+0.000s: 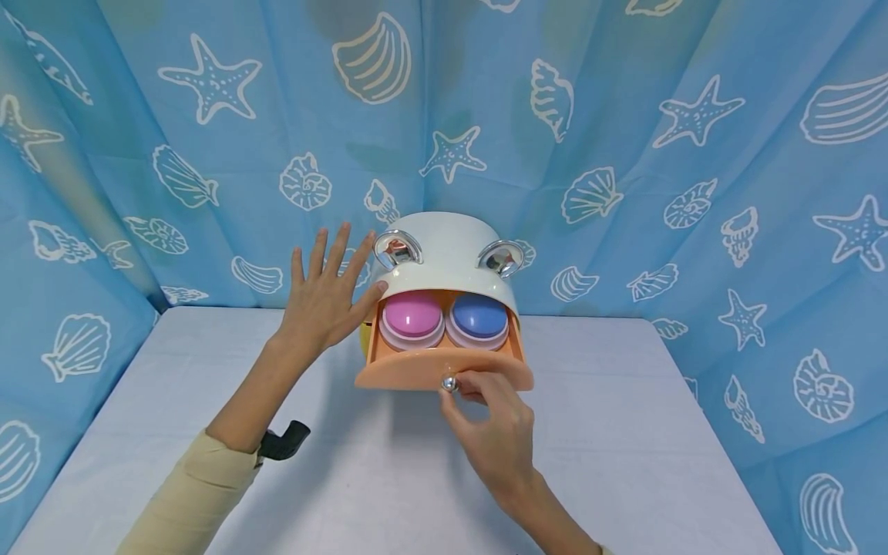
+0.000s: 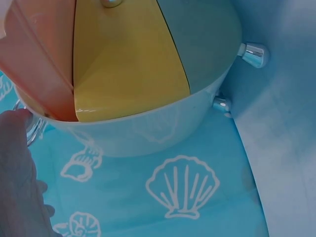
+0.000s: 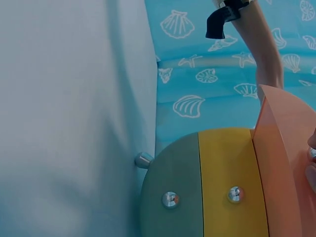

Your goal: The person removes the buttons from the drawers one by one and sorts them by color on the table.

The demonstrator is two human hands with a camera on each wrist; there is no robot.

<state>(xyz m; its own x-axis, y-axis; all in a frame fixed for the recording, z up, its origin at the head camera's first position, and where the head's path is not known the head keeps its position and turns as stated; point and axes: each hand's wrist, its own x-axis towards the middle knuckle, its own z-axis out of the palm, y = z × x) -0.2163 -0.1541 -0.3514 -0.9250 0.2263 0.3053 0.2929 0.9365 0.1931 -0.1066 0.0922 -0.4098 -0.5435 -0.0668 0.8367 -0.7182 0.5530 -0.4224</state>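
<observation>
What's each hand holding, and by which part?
Right hand pinches the silver knob of the pulled-out orange drawer. Left hand holds nothing: fingers straight, thumb against the white box.

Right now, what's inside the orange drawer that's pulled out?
In the orange drawer, two round containers sit side by side: a pink-lidded one on the left and a blue-lidded one on the right. The white top covers the drawer's back, and the lids hide any contents.

Head view high, facing forward-down, wrist views close, sharing the round box (image 1: pixel 444 262).
</observation>
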